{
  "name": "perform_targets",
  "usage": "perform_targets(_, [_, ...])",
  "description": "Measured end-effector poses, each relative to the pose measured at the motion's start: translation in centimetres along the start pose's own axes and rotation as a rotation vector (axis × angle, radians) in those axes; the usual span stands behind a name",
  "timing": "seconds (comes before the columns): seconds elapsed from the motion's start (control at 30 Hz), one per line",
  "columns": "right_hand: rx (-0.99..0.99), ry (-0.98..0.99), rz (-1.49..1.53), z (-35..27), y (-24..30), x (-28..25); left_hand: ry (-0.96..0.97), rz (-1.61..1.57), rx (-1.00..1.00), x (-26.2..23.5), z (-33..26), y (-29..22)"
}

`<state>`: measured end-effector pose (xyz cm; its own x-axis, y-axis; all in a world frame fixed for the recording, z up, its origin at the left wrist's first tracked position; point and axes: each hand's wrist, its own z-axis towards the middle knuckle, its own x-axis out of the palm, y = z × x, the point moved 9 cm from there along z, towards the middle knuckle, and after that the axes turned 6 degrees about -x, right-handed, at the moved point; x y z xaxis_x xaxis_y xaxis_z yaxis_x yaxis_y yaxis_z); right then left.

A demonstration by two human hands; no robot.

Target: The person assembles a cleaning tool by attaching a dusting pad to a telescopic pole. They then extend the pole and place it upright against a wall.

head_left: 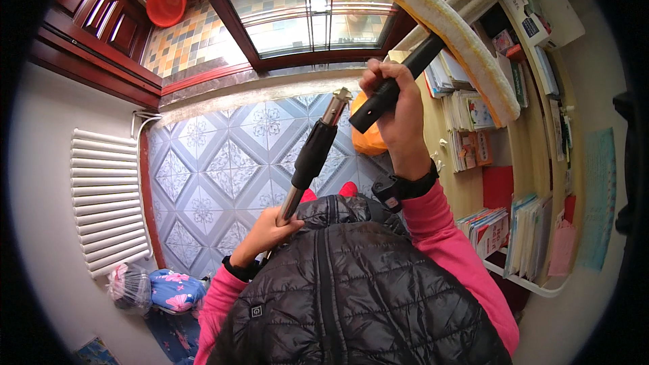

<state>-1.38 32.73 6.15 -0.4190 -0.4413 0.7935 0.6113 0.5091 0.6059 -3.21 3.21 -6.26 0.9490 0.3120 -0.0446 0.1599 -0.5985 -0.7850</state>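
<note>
My left hand [265,235] is closed around the lower part of a metal pole [293,203] that slants up and to the right. A black sleeve [315,154] sits on the pole, and its bare metal tip has a small catch. My right hand [404,111] grips the black tubular handle [420,56] of a mop head, which carries a long, curved, white and yellow fabric pad [466,44]. The handle's hollow lower end, with a small hole in its side, points at the pole's tip. A small gap separates the two ends.
Wooden shelves [497,135] with books and papers line the right side. A white radiator [108,199] and bagged blue floral bundle [174,290] stand left. Ahead are a glass door [318,27] and a red basin [165,5]. An orange bag [367,136] lies behind my right hand.
</note>
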Motion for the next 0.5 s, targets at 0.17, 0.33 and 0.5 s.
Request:
perform_targets(0.17, [-0.045, -0.072, -0.058, -0.9, -1.0, -0.1, 0.026, 0.014, 0.007, 0.5, 0.2, 0.3])
perform_targets(0.33, [-0.021, -0.02, -0.002, -1.1, -1.2, 1.1, -0.018, 0.081, 0.068, 0.6, 0.0, 0.4])
perform_targets(0.5, [-0.03, 0.039, -0.202, -1.6, -1.0, 2.1, -0.051, 0.115, 0.077, 0.5, -0.2, 0.8])
